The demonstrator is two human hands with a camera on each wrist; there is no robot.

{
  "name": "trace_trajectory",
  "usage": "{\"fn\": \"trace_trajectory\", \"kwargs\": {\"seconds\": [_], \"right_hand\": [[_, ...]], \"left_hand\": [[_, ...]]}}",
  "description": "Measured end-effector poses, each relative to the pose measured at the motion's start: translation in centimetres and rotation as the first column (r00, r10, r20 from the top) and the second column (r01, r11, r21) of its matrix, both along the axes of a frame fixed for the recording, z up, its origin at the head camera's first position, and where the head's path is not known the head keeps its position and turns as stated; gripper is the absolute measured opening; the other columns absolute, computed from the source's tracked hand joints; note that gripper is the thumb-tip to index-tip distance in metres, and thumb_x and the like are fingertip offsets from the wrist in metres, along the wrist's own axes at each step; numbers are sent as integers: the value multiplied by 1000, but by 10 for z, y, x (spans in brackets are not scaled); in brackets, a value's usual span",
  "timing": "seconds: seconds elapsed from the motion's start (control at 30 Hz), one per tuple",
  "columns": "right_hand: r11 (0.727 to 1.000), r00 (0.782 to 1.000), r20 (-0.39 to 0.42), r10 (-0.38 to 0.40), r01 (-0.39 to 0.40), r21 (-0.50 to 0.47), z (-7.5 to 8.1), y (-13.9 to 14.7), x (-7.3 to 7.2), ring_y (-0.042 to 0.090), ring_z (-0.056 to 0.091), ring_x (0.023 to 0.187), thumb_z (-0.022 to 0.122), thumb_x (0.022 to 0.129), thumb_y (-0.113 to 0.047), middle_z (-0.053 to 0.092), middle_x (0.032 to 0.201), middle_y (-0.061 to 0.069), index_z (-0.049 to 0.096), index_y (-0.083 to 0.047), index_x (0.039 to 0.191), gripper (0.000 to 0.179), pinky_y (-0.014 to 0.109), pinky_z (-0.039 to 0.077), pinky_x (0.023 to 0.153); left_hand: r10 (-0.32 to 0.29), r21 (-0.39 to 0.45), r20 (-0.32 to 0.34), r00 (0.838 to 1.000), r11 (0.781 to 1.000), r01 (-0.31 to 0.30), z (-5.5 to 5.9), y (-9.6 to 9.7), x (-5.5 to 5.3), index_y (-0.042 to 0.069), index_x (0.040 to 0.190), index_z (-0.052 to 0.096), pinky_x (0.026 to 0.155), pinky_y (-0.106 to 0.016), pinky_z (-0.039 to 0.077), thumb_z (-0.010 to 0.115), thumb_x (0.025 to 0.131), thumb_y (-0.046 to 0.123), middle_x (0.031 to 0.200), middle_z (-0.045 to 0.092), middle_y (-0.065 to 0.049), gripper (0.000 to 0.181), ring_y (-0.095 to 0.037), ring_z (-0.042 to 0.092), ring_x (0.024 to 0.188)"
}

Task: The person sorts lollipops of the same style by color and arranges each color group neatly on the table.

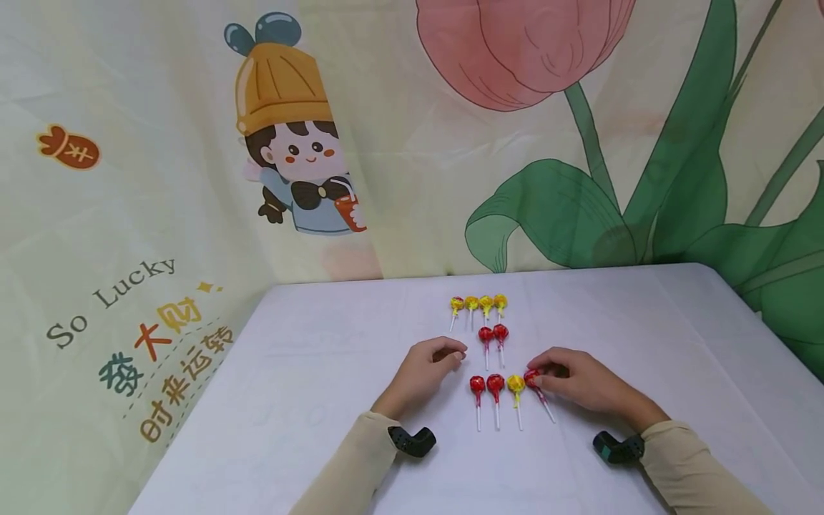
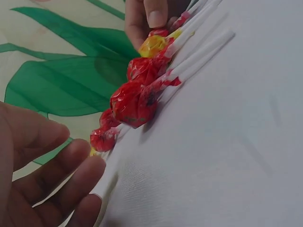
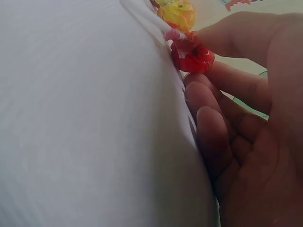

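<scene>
My right hand [image 1: 589,383] pinches the head of a red lollipop [image 3: 195,57] between thumb and forefinger, at the right end of the front row. To its left lie a yellow lollipop [image 1: 516,384] and two red lollipops [image 1: 496,384], sticks toward me. My left hand [image 1: 421,370] holds nothing. Its fingers [image 2: 78,163] are loosely bent, left of the lollipops and apart from them. Two more red lollipops [image 1: 500,333] form a middle row. Behind them is a row of several yellow-topped lollipops [image 1: 486,304].
A white cloth [image 1: 309,357] covers the table. Behind it hangs a printed backdrop [image 1: 399,143] with a tulip, leaves and a cartoon figure. Black devices [image 1: 412,442] sit on both wrists, over beige sleeves [image 1: 695,461].
</scene>
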State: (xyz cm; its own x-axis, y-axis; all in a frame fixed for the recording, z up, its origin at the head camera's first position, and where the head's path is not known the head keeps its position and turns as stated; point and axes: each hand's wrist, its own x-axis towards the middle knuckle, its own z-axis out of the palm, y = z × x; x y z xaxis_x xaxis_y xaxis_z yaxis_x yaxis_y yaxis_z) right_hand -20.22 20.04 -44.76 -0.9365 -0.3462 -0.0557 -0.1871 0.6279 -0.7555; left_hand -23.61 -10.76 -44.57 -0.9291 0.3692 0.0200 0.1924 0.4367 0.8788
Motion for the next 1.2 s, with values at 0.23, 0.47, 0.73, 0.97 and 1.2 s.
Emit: {"fn": "trace_trajectory", "kwargs": {"seconds": [0.23, 0.47, 0.73, 0.97, 1.2], "right_hand": [[1000, 1000, -18, 21, -21, 1, 0, 1, -1, 19, 54, 90, 73, 91, -25, 62, 98, -4, 70, -17, 119, 29, 28, 48, 74], [1000, 1000, -9, 12, -12, 1, -3, 2, 0, 19, 53, 90, 75, 90, -29, 61, 97, -4, 71, -20, 116, 27, 28, 48, 74], [999, 1000, 24, -13, 14, -32, -3, -1, 0, 20, 54, 90, 75, 90, -29, 61, 97, -2, 70, -19, 113, 26, 29, 49, 75], [998, 999, 43, -25, 27, -48, 0, -2, -1, 21, 54, 89, 75, 91, -27, 63, 96, -1, 70, -17, 111, 22, 29, 49, 75], [996, 999, 39, -38, 41, -80, 0, 1, -2, 21, 54, 90, 73, 92, -29, 62, 95, 1, 71, -15, 111, 23, 30, 49, 74]], "left_hand": [[-35, -58, -24, 999, 998, 34, 3, 3, 15, 18, 116, 72, 86, -34, 51, 62, 101, 24, 106, 69, 11, 19, -11, 62, 98], [-72, -75, -4, 997, 995, 71, 3, 6, 24, 20, 118, 72, 85, -31, 51, 63, 100, 25, 108, 68, 13, 21, -9, 61, 98], [-113, -114, -29, 993, 987, 109, 2, 5, 25, 22, 119, 71, 95, -33, 49, 68, 97, 29, 112, 66, 16, 24, -6, 59, 105], [-146, -138, -51, 988, 981, 137, -1, 3, 24, 27, 117, 72, 101, -38, 45, 70, 95, 29, 112, 65, 18, 22, -5, 57, 110], [-178, -164, -94, 979, 973, 161, -6, 2, 22, 30, 116, 72, 101, -37, 45, 71, 95, 30, 111, 64, 19, 21, -4, 57, 111]]}}
